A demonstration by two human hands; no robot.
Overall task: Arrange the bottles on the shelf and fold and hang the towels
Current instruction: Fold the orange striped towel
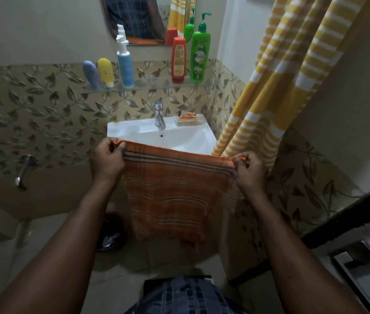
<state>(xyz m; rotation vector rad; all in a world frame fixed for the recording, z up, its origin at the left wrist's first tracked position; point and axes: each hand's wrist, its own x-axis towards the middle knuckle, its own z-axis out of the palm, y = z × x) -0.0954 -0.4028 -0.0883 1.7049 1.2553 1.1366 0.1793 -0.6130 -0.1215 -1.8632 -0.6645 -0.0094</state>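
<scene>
The folding step was in hand: the left hand (107, 158) and right hand (248, 169) each pinched a top corner of the orange towel (175, 196), which hung in front of the sink (179, 137). Next (likely) the corners needed bringing together; the bottles already stood on the shelf (152, 86).

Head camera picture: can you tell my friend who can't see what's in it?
The left hand and right hand hold an orange towel stretched by its top corners before a sink. Above, bottles stand on a glass shelf; a yellow striped cloth hangs at right.
</scene>
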